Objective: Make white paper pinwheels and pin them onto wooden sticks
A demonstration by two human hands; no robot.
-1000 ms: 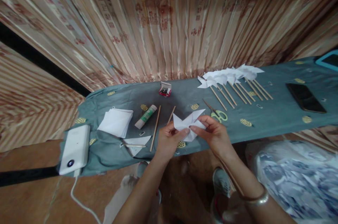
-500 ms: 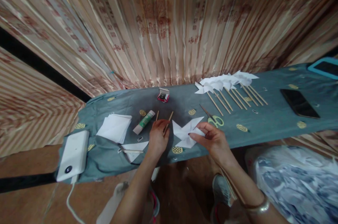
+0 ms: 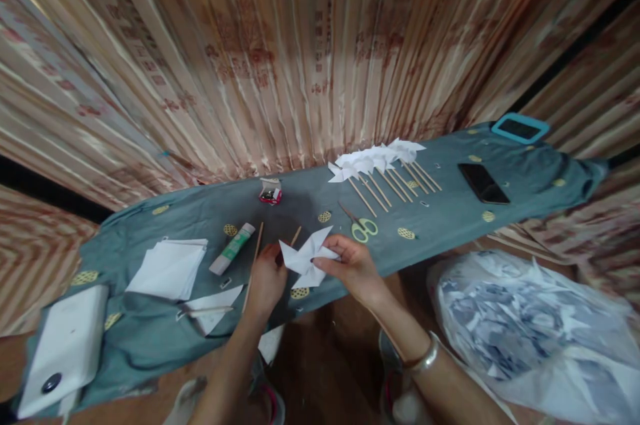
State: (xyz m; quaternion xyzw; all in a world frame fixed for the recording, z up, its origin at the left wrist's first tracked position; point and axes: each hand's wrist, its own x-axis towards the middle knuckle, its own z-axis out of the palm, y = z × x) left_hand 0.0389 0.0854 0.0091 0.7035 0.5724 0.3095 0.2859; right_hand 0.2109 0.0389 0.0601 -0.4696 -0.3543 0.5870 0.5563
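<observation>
A white paper pinwheel [image 3: 304,258] hangs just above the front edge of the grey-blue cloth-covered table [image 3: 440,218]. My right hand [image 3: 353,267] pinches it at its right side. My left hand [image 3: 267,280] is closed around the lower end of a thin wooden stick [image 3: 296,235], whose tip sticks out behind the pinwheel. A second wooden stick [image 3: 257,246] lies on the cloth just left of that hand. Green-handled scissors [image 3: 363,227] lie to the right of my right hand.
On the cloth lie a glue stick [image 3: 232,249], a stack of white paper squares [image 3: 167,269], a red pin box [image 3: 271,193], a row of finished pinwheels on sticks [image 3: 375,162], a black phone [image 3: 483,183] and a white power bank [image 3: 63,345]. A plastic bag of paper scraps [image 3: 525,325] sits lower right.
My left hand let go of the pinwheel, reached to a wooden stick on the cloth and closed on it. My right hand kept the pinwheel. The view swung, shifting everything leftward.
</observation>
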